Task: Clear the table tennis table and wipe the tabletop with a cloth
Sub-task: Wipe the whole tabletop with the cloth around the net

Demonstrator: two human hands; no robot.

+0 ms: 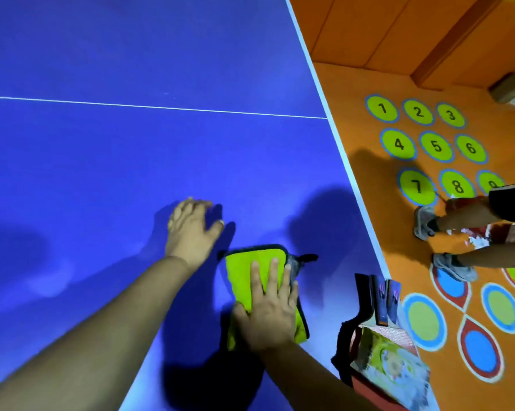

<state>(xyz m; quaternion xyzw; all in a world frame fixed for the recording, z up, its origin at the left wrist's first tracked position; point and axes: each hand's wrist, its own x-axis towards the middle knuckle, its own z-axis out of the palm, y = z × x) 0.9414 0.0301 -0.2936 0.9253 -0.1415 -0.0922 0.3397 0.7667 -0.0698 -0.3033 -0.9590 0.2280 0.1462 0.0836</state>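
Right hand: lies flat on the cloth, fingers straight and together, palm bearing down. It presses and does not pinch. Judged reason: a flat palm spreads pressure so the cloth drags evenly in a wipe.

Left hand: released, fingers spread, laid bare on the tabletop just up and left of the cloth, not touching it. Holds nothing. Likely a brace for the lean over the surface.

Cloth: one, yellow-green with a dark border and a grey corner poking out at right. It is folded to a pad, which suits the palm. It sits in the lower centre of the frame, near the tabletop's right edge.

Tabletop: blue, with one thin white line crossing it in the upper half and one white border stripe down its right side. Within the frame it carries only the cloth and two hands, so the clearing looks done here and the wiping is the step in hand.

Lower right, past the border: one dark-strapped bag stuffed with printed items, count unclear. I cannot tell what it rests on. Probably the cleared things were parked there.

Orange floor, right side: nine numbered green discs, the ninth half covered. Another person's two legs stand there in two grey shoes.
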